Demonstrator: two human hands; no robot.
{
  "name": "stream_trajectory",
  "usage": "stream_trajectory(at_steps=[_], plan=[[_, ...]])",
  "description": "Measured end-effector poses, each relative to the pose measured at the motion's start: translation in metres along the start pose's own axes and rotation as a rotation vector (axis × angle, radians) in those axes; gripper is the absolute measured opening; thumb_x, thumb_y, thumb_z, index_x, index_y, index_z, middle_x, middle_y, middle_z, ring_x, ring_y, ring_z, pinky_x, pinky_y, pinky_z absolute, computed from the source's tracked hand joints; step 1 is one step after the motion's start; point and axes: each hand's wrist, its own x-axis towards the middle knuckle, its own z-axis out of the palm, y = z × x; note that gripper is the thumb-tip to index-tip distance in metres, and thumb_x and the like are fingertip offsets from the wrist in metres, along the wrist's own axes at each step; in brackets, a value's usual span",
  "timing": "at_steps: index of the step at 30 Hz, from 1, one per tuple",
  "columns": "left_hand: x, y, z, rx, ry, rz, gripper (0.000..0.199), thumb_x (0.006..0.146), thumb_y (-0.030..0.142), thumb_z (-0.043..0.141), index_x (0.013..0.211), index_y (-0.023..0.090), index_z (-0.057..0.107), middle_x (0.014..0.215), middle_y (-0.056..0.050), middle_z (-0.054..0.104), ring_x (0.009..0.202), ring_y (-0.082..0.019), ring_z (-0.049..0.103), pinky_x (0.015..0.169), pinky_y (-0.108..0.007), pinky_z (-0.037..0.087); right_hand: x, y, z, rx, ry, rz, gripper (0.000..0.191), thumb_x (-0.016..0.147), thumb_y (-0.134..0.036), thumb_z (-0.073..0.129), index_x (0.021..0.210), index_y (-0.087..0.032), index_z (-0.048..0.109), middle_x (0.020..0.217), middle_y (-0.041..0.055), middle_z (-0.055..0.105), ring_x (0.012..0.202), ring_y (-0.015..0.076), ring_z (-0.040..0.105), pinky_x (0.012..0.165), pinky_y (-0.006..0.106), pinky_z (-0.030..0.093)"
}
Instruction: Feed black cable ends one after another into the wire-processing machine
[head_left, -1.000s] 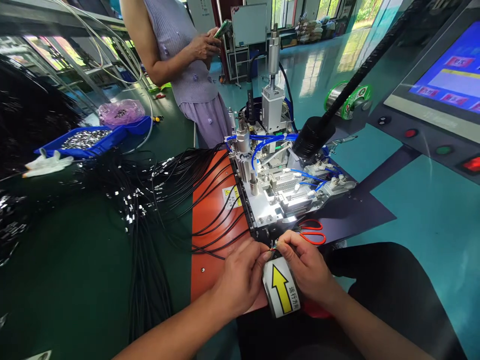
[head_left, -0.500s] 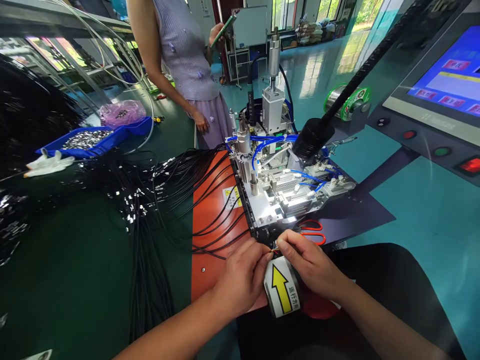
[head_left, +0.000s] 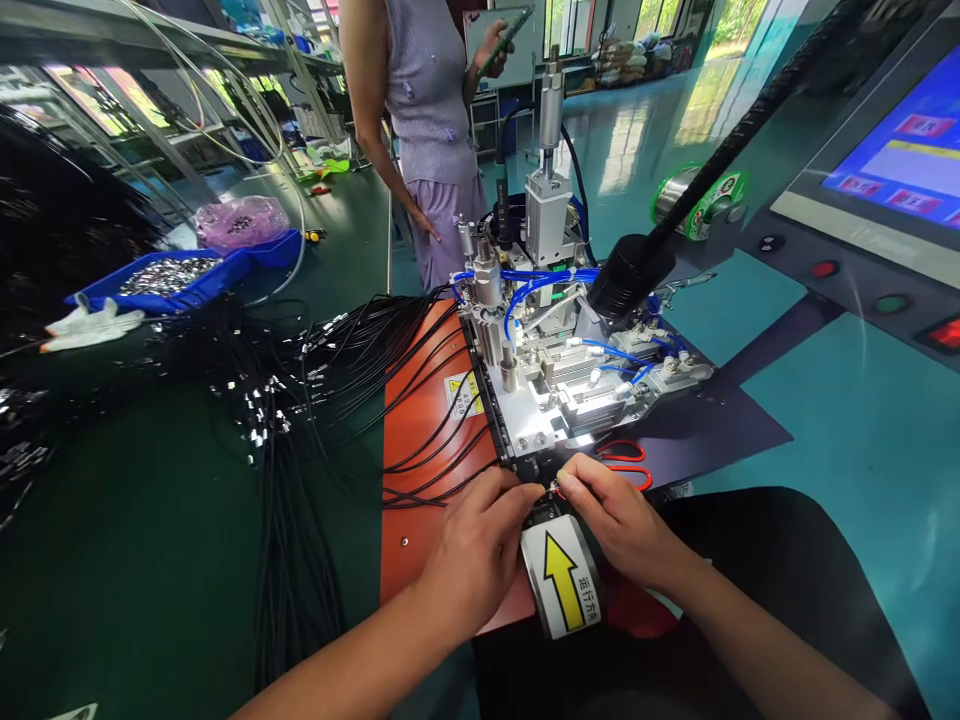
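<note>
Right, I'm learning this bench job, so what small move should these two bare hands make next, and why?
Probably ease the bare right hand slightly aside: its fingertips nearly meet those of the bare left hand at thin pale wire ends, which the fingers partly hide.

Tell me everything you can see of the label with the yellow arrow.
The white label looks smooth and slightly glossy, curved over a rounded grey part. Its black-outlined yellow arrow points away from the wearer; black characters run beside it, to its right. It looks intact, and sits just below and between the left hand and right hand. Whether the left hand touches its edge is unclear.
</note>
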Motion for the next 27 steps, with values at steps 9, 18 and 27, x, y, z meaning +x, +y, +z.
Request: stream_trajectory(at_steps=[9, 18, 27], plan=[[0.001, -0.003, 0.005, 0.080, 0.022, 0.034, 0.026, 0.098, 0.013, 0.048, 0.113, 0.020, 0.068, 0.097, -0.008, 0.063, 0.090, -0.020, 0.059, 0.077, -0.033, 0.052, 0.002, 0.009, 0.006, -0.061, 0.068, -0.014, 0.033, 0.105, -0.033, 0.035, 0.074, -0.023, 0.038, 0.071, -0.0029, 0.045, 0.067, 0.0160, 0.045, 0.063, 0.029, 0.037], [0.001, -0.004, 0.007, 0.130, 0.047, 0.051, 0.024, 0.098, 0.016, 0.050, 0.112, 0.021, 0.069, 0.097, -0.008, 0.064, 0.090, -0.020, 0.060, 0.076, -0.033, 0.052, 0.002, 0.014, 0.010, -0.060, 0.098, -0.028, 0.032, 0.105, -0.032, 0.035, 0.074, -0.024, 0.037, 0.072, -0.0022, 0.045, 0.067, 0.0168, 0.046, 0.061, 0.029, 0.038], [0.001, -0.004, 0.006, 0.092, 0.022, 0.048, 0.026, 0.096, 0.010, 0.050, 0.112, 0.017, 0.069, 0.098, -0.009, 0.063, 0.091, -0.021, 0.059, 0.078, -0.034, 0.052, 0.002, 0.015, 0.011, -0.041, 0.097, -0.028, 0.031, 0.105, -0.030, 0.036, 0.075, -0.023, 0.038, 0.073, -0.0024, 0.046, 0.068, 0.0164, 0.046, 0.063, 0.029, 0.038]])
